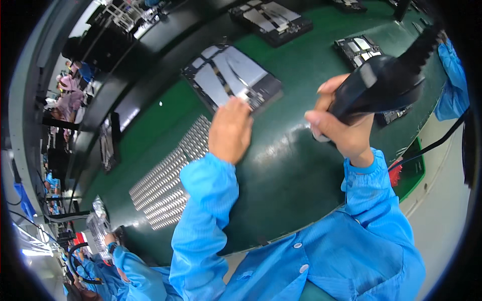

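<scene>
Your left fingertips (240,104) are pressing flat on the near edge of the open tablet-like device (232,78), the fingers spread and released rather than curled around anything, so the left hand (230,129) is working as a clamp: it is pinning the unit to the dark green belt (281,170), apparently so that it does not slide while you are working over it. Your right fingers (326,123) are clenching around the grip of a black handheld power tool (379,88), thumb wrapping the front, and your right hand (346,128) is carrying it raised above the belt, to the right of the device and well apart from it; its working tip is hidden behind your hand, so you cannot tell from here where it is pointing. The tool's coiled cord (424,42) is trailing up and away to the right, which is keeping it off the work. The device is lying face-open just beyond your left hand, showing grey plates and a dark ribbon across them. Farther along the belt, more open units (271,19) are sitting in line, one (359,49) partly behind the tool. To your left a perforated metal tray (168,178) is lying beside your blue sleeve (201,220), within easy reach, and another worker's blue sleeve (135,273) is showing at the lower left.
</scene>
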Available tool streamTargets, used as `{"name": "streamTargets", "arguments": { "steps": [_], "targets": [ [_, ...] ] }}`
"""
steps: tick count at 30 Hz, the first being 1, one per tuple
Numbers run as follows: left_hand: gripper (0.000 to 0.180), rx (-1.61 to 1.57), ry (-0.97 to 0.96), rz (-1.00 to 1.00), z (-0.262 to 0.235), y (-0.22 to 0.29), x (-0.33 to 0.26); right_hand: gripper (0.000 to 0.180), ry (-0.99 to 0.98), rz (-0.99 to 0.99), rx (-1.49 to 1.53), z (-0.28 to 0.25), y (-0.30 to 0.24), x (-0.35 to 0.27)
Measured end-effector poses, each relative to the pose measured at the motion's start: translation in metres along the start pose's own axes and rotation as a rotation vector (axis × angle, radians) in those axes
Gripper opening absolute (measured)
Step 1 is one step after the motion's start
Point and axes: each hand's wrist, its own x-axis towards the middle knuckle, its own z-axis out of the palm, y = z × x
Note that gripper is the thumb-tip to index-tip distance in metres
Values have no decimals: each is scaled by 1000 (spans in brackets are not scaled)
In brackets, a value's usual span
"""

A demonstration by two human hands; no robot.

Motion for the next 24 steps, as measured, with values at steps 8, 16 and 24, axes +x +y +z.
{"name": "streamTargets", "arguments": {
  "steps": [8, 16, 24],
  "targets": [
    [37, 226, 90, -313, -9, -33, 17, 40, -114, 72, -36, -4, 10, -4],
    [18, -192, -282, -273, -77, -5, -47, 36, -36, 114, -191, -9, 12, -6],
    [25, -425, -506, -494, -76, 26, -110, 35, -48, 125, -229, -3, 16, -5]
  ]
}}
